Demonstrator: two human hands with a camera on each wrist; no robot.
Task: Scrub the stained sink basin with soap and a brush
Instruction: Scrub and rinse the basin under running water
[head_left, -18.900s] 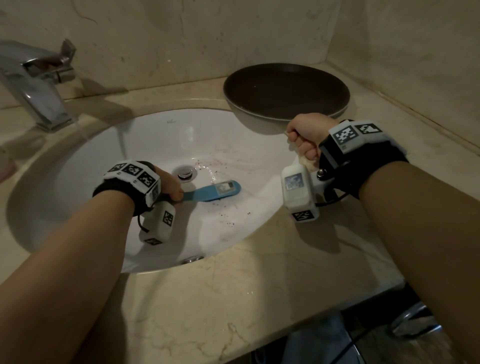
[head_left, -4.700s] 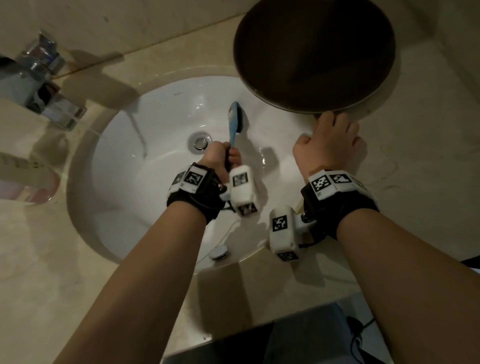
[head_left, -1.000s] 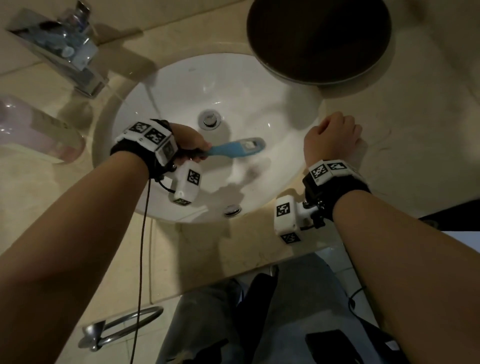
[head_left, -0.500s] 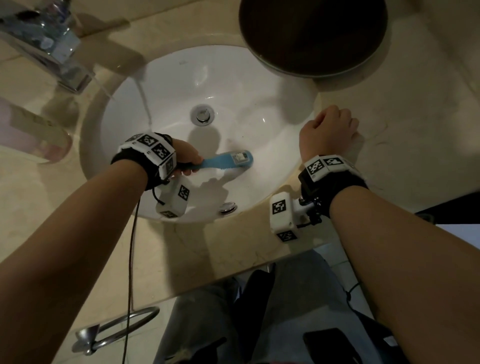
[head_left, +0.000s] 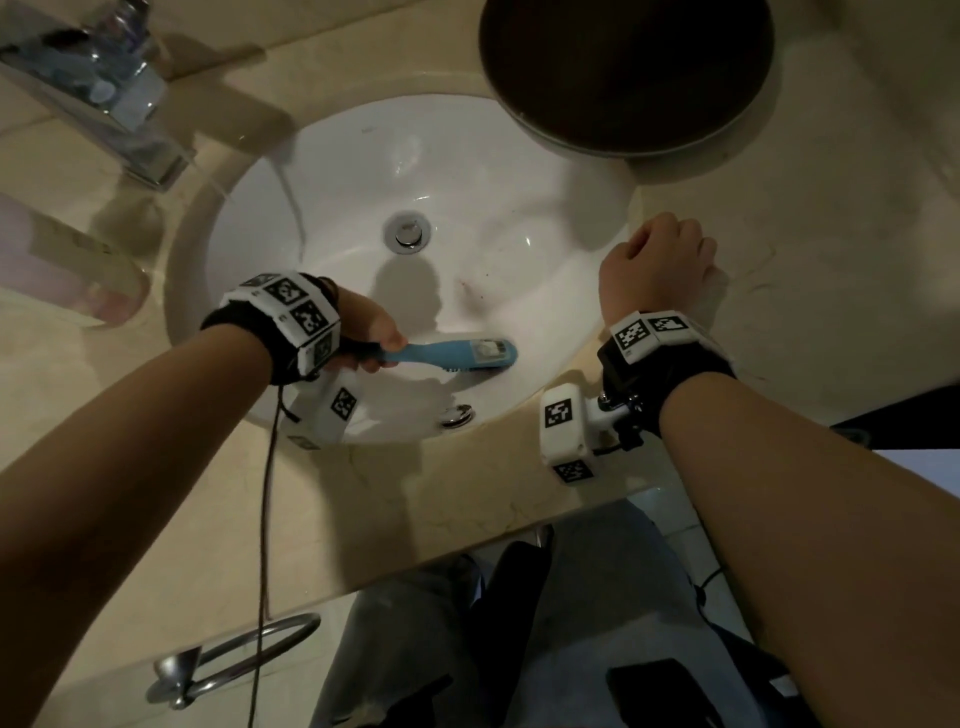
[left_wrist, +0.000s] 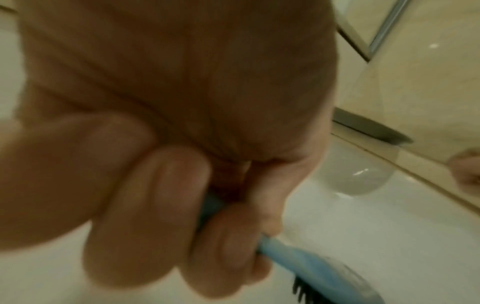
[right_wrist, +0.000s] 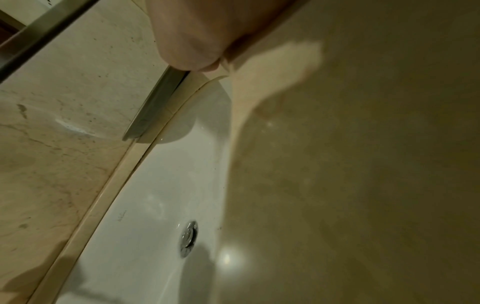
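With your left hand (head_left: 363, 332) in a closed grip on the blue brush (head_left: 457, 354) against the sink basin (head_left: 519, 171), a reddish stain (head_left: 470, 288) remains near the drain (head_left: 408, 233), while your right hand (head_left: 657, 267) rests curled, empty, on the tabletop (head_left: 831, 234).

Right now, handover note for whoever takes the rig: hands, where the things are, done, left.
Left hand: grips the blue brush by its handle, bristles down on the near wall of the sink basin.
Right hand: fingers curled, holds nothing, rests on the counter at the basin's right rim.
Faucet runs; its stream lands on the basin's left side. Dark pan sits on the counter behind the basin.
Done: most of the basin looks white.
Left: reddish specks right of the drain; scrub, then rinse.
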